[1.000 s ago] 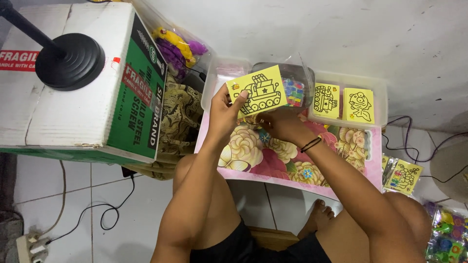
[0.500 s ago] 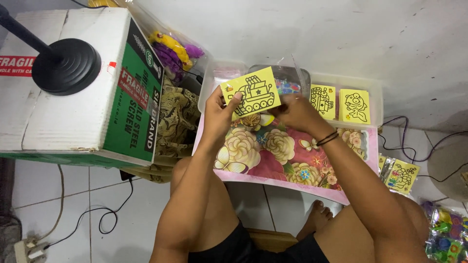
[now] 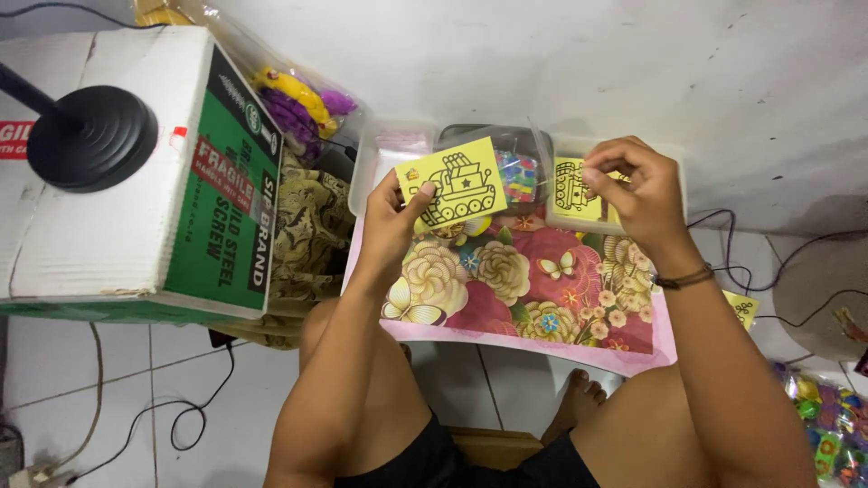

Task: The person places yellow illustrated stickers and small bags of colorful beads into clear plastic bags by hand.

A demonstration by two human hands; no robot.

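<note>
Far to your left a black round lamp base (image 3: pixel 90 137) is sitting on a white and green cardboard box (image 3: pixel 136 172), with a clear bag of yellow and purple toys (image 3: pixel 298 104) lying just beyond it. Your left hand (image 3: pixel 393 221) is holding up a yellow tank card (image 3: pixel 452 183), its grip pinching the card's lower left corner between thumb and fingers, above the flowered bench (image 3: pixel 524 280). Behind the card a clear tub of small coloured bits (image 3: pixel 515 172) is standing. Your right hand (image 3: pixel 637 190) is reaching into the clear tray (image 3: pixel 556 221) of more yellow cards (image 3: pixel 571 188), its fingertips pressing together over the top one; I cannot tell whether they are actually gripping it. Judging from this, one card is out and in hand, a second is only being picked, and the rest are waiting in the tray.
</note>
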